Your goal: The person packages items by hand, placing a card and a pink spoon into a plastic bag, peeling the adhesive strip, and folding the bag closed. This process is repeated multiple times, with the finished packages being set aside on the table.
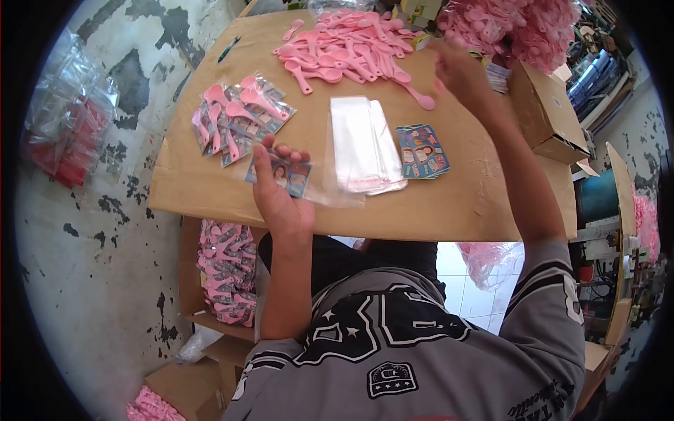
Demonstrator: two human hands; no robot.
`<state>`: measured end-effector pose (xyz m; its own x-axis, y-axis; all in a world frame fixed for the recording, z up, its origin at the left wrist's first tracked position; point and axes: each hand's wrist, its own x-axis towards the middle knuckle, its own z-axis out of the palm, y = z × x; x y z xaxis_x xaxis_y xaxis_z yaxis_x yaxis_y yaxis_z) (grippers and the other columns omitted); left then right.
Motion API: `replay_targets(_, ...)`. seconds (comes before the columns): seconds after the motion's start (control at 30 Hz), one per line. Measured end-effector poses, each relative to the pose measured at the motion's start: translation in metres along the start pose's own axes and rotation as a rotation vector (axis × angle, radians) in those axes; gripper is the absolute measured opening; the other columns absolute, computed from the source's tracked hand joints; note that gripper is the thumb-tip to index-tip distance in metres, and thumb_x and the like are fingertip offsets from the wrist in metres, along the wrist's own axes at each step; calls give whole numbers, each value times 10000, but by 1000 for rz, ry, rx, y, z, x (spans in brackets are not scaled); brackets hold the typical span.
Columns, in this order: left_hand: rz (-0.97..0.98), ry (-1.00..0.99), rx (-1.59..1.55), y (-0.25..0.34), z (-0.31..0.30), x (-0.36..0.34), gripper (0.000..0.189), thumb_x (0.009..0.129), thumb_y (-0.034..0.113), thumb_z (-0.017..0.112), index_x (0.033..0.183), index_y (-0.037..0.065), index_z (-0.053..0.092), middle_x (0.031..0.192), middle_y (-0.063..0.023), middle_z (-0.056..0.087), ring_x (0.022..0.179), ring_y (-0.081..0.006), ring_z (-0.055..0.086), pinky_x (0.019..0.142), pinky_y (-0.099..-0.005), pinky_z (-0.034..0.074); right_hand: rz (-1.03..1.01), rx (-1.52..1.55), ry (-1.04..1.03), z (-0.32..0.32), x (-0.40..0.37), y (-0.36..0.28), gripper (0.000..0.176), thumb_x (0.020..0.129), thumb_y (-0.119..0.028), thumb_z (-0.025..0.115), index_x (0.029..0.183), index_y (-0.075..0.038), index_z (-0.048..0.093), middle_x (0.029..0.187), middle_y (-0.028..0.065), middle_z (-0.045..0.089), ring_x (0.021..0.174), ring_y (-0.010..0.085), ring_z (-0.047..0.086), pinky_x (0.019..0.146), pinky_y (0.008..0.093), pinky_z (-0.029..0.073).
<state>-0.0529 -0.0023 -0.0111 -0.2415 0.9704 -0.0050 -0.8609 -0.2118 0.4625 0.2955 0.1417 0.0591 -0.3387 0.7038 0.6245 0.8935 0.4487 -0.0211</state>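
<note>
My left hand (284, 200) is closed around a clear plastic bag (340, 198) with a blue picture card (298, 181) in it. Over the right side of the table, my right hand (460, 74) has its fingers curled, and a sliver of pink, seemingly part of a spoon, shows beneath them; the rest is hidden. A heap of pink spoons (344, 52) lies just left of that hand. Between my hands are a stack of clear bags (358, 144) and a stack of picture cards (424, 152). Bagged spoons with cards (242, 112) lie beyond my left hand.
A pen (228, 49) lies at the far left of the table (435, 217). Large bags of pink spoons (509, 28) and a cardboard box (547, 112) stand at the right. Below the left edge, a carton holds many packed spoons (226, 274).
</note>
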Motion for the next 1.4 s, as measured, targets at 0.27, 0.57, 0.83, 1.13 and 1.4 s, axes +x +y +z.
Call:
replay_targets(0.27, 160, -7, -116, 7, 11, 16, 436, 1071, 374, 614, 1349, 45, 552, 1055, -83, 665, 982, -200, 661, 1072, -462, 538, 703, 1028, -37, -84, -101, -133, 158, 957, -128, 771, 1055, -27, 699, 913, 12, 723, 790, 49, 630, 659, 209, 465)
replay_targets(0.57, 38, -165, -19, -16, 24, -2, 507, 1065, 416, 609, 1391, 33, 544, 1117, -87, 674, 1029, -202, 669, 1126, -464, 513, 899, 1430, -35, -51, -129, -208, 165, 961, -103, 767, 1049, -18, 656, 868, 22, 685, 786, 79, 636, 737, 236, 507)
replay_targets(0.83, 115, -150, -23, -15, 31, 1, 495, 1062, 433, 606, 1373, 52, 550, 1115, -85, 678, 1041, -212, 674, 1130, -510, 502, 826, 1309, 0, -60, -134, -192, 152, 974, -79, 749, 1053, -11, 638, 916, 20, 678, 804, 69, 629, 743, 220, 505)
replay_targets(1.13, 97, -261, -89, -16, 41, 5, 496, 1066, 446, 586, 1400, 82, 534, 1150, -70, 671, 1076, -215, 670, 1137, -547, 487, 825, 1419, 28, -56, -136, -186, 160, 974, -79, 752, 1056, -14, 631, 914, 14, 672, 802, 73, 623, 734, 227, 508)
replay_targets(1.4, 71, -318, -113, -20, 44, 8, 466, 1057, 422, 608, 1403, 113, 561, 1168, -51, 680, 1087, -201, 676, 1197, -542, 432, 814, 1446, 100, -59, -139, -187, 161, 970, -76, 756, 1050, -16, 629, 920, 16, 665, 807, 74, 622, 736, 232, 509)
